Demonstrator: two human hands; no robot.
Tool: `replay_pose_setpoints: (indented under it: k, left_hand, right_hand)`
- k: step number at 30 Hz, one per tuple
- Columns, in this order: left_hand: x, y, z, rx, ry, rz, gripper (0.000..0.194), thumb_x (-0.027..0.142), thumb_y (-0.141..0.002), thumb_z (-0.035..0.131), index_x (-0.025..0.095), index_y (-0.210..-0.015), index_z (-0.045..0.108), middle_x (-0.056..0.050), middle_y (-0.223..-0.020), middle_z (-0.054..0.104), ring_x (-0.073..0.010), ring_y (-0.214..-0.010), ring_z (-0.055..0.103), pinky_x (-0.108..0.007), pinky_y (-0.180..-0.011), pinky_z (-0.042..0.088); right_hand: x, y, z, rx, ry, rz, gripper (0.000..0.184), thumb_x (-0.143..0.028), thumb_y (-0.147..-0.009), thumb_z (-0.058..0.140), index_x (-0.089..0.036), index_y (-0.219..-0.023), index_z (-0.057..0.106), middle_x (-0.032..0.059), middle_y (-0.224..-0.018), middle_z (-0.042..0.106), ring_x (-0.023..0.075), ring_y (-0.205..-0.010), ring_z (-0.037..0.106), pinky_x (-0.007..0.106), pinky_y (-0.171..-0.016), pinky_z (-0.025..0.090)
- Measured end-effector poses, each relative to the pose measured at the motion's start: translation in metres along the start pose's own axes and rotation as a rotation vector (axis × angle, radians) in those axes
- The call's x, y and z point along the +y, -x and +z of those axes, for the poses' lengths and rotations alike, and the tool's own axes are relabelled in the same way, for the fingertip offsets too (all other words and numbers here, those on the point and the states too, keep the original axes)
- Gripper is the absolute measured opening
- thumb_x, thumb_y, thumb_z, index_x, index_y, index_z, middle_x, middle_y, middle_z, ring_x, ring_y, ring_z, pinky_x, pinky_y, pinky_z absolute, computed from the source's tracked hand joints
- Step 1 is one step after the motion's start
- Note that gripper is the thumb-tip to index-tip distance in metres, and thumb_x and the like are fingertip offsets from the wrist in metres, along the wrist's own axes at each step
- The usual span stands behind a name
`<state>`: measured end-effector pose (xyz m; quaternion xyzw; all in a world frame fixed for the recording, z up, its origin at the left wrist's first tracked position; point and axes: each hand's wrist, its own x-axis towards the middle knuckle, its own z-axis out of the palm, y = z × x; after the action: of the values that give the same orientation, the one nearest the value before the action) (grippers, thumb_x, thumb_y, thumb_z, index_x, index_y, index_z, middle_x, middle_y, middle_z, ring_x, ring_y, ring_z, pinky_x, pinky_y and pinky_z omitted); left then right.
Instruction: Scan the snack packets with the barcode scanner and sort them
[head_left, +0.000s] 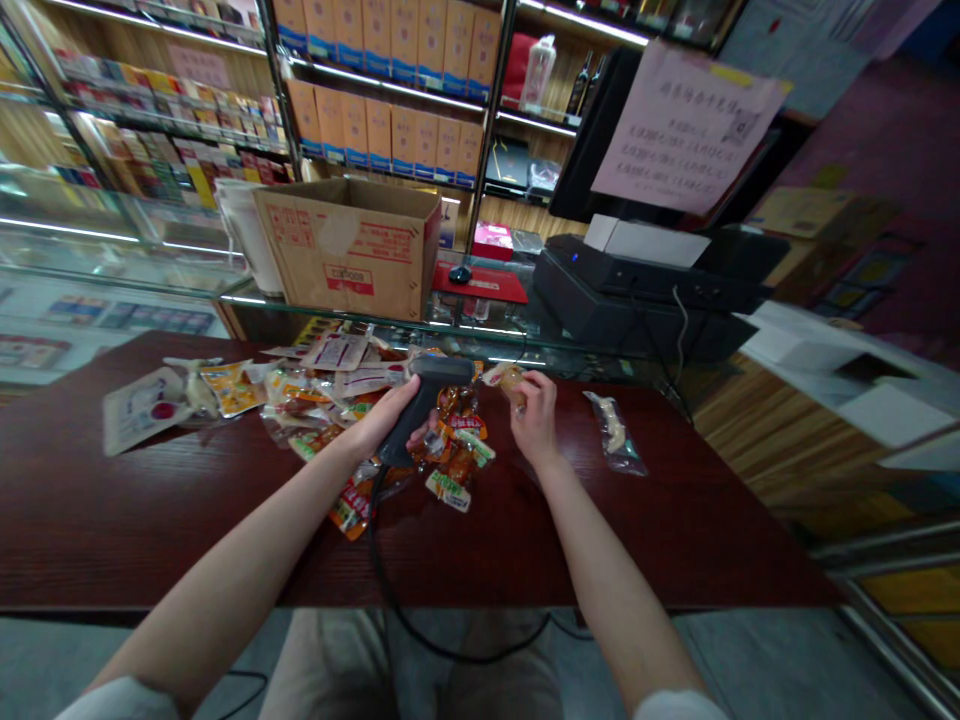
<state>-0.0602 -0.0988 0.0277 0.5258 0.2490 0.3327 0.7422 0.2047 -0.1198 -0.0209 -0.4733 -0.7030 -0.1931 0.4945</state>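
Observation:
My left hand (386, 418) is closed round the grip of a dark barcode scanner (437, 376), whose head points right and whose black cable (390, 590) trails down off the table's near edge. My right hand (534, 412) pinches a small snack packet (508, 379) just in front of the scanner's head. Below and between both hands lies a pile of several small snack packets (450, 455) on the dark red wooden table (150, 510). One clear packet (616, 430) lies alone to the right of my right hand.
More packets (146, 405) are spread toward the table's left. Behind the table runs a glass counter (525, 335) bearing a cardboard box (352, 245), a black printer (637, 285) and a mouse (460, 272). Shelves of boxed goods (390, 90) fill the back wall.

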Motion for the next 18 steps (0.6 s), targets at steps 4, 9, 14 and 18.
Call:
replay_pose_setpoints:
  k: [4, 9, 14, 18]
  left_hand:
    - [0.0034, 0.0029, 0.0040, 0.003, -0.001, -0.001, 0.062, 0.071, -0.081, 0.055, 0.011, -0.099, 0.058, -0.003, -0.064, 0.061, -0.0067, -0.040, 0.043, -0.019, -0.034, 0.034]
    - [0.0048, 0.0050, 0.0060, -0.009, -0.003, 0.009, 0.062, 0.071, -0.080, 0.056, 0.011, -0.096, 0.058, -0.003, -0.064, 0.062, -0.0062, -0.039, 0.043, -0.018, -0.034, 0.034]
    - [0.0024, 0.0036, 0.0035, -0.025, 0.009, 0.004, 0.061, 0.071, -0.081, 0.055, 0.011, -0.096, 0.059, -0.003, -0.065, 0.062, -0.0058, -0.038, 0.042, -0.019, -0.034, 0.035]
    - [0.0009, 0.0026, 0.0001, -0.031, -0.016, -0.009, 0.061, 0.072, -0.082, 0.052, 0.011, -0.086, 0.060, -0.003, -0.061, 0.059, -0.0065, -0.038, 0.043, -0.019, -0.034, 0.034]
  right_hand:
    - [0.0026, 0.0011, -0.0001, -0.038, 0.045, -0.012, 0.038, -0.002, -0.079, 0.048, -0.026, -0.107, 0.053, 0.0093, -0.120, 0.054, 0.0253, -0.114, 0.050, 0.048, -0.097, 0.043]
    - [0.0011, 0.0007, -0.0018, -0.086, 0.052, -0.081, 0.040, -0.001, -0.079, 0.047, -0.027, -0.108, 0.053, 0.0079, -0.122, 0.059, 0.0248, -0.117, 0.052, 0.048, -0.099, 0.044]
    - [-0.0035, -0.0020, -0.0027, -0.096, -0.011, -0.081, 0.037, -0.004, -0.082, 0.047, -0.027, -0.110, 0.051, 0.0079, -0.120, 0.063, 0.0237, -0.116, 0.057, 0.049, -0.101, 0.043]
    - [-0.0028, -0.0024, -0.0007, -0.042, -0.111, 0.057, 0.031, -0.015, -0.084, 0.056, -0.025, -0.112, 0.051, 0.0100, -0.116, 0.062, 0.0245, -0.111, 0.059, 0.046, -0.096, 0.049]
